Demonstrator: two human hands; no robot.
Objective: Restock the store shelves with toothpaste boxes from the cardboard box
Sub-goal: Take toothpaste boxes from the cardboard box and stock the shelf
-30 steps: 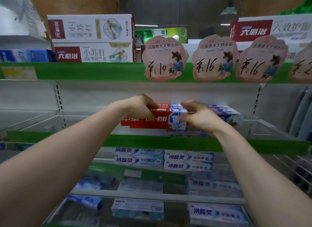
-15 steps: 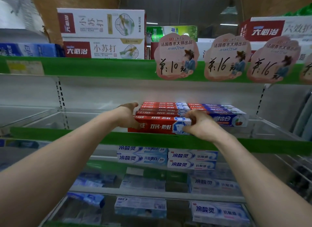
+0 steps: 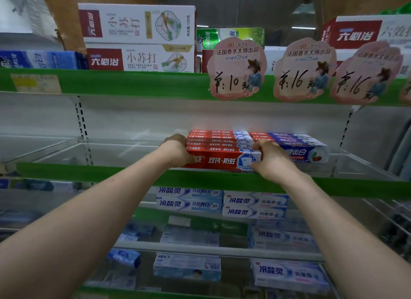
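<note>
Toothpaste boxes (image 3: 220,159) on the middle shelf (image 3: 133,176) — left hand (image 3: 175,151) at their left end, right hand (image 3: 273,163) at their right

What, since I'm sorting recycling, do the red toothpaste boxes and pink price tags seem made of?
Red toothpaste boxes: printed paperboard, probably gloss-coated; crisp folded edges and a light sheen on the top faces. Pink price tags: die-cut paper or thin card, seemingly matte; wavy cut outline and handwritten ink prices. Lamination cannot be told.

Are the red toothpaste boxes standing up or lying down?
Lying down. The red toothpaste boxes rest lengthwise on the green-edged shelf, with the left hand and right hand holding their ends.
</note>
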